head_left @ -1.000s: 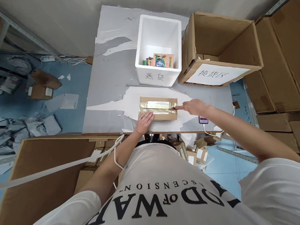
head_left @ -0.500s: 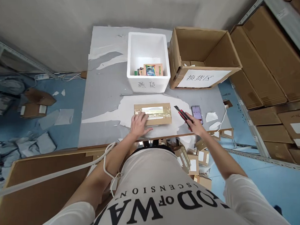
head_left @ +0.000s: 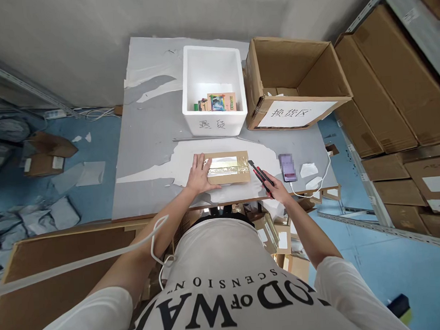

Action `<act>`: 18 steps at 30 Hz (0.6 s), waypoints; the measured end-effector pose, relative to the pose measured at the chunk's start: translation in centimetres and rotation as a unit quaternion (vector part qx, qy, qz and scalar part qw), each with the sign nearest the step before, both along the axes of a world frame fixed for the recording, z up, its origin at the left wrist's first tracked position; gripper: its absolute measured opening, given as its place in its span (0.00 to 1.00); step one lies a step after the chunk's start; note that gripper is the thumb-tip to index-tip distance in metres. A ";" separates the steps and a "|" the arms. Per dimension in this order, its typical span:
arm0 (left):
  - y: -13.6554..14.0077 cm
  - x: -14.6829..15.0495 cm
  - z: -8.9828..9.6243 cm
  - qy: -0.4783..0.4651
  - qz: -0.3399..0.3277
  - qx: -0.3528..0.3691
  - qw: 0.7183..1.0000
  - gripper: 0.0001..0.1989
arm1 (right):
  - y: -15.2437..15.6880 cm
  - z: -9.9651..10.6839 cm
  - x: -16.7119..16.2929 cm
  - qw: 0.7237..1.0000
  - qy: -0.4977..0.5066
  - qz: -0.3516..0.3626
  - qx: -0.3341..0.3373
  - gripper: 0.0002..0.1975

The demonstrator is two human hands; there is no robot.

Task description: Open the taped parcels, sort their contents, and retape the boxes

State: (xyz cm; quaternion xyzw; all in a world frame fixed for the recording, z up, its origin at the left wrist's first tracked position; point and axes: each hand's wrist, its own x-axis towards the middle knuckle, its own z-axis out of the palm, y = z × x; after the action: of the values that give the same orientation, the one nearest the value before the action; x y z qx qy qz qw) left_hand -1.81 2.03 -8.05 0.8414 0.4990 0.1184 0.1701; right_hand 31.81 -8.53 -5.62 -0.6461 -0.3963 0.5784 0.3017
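Note:
A small cardboard box (head_left: 244, 173) lies flat on the table, with clear shiny tape and a white label on top. My left hand (head_left: 199, 176) grips its left end, thumb along the near edge and fingers reaching over toward the far edge. A black-and-red utility knife (head_left: 261, 177) is in my right hand (head_left: 275, 186), fingers closed round its handle. Its tip points up and left, close to the box's right end; whether it touches the box I cannot tell. To the right of the knife a phone (head_left: 287, 168) lies on the table with a white cable plugged in.
Behind the small box stand a white foam box (head_left: 215, 122) with a few colourful packs inside and a large open carton (head_left: 300, 114). Paper scraps (head_left: 308, 170) lie beside the phone. Shelves with cartons (head_left: 384, 80) rise at the right. A white cable (head_left: 100, 255) crosses my left arm.
My left hand has shifted left on the box, its fingers now at the left end. My right hand has carried the knife left, nearer the box's right end.

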 end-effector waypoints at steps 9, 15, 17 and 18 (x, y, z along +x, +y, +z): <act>0.0 -0.1 -0.9 -0.041 0.006 0.012 0.999 0.65 | 0.8 1.6 2.3 0.996 -0.014 0.084 -0.016 0.38; 0.0 0.0 -0.6 -0.040 0.006 0.005 0.999 0.65 | -0.1 2.5 3.3 0.991 -0.001 0.130 -0.040 0.38; 0.0 -0.1 -0.7 -0.040 0.000 -0.001 0.999 0.66 | -0.8 2.6 3.4 0.989 0.000 0.140 -0.056 0.37; 0.0 -0.1 -0.7 -0.042 -0.001 -0.005 0.999 0.66 | -1.1 2.7 3.5 0.986 -0.003 0.151 -0.066 0.37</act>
State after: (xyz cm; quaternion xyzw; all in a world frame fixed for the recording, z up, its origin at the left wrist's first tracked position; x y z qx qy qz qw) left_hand -1.93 2.01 -8.76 0.8355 0.4912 0.1506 0.1949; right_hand 35.27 -9.65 -2.95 -0.5991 -0.4506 0.6405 0.1666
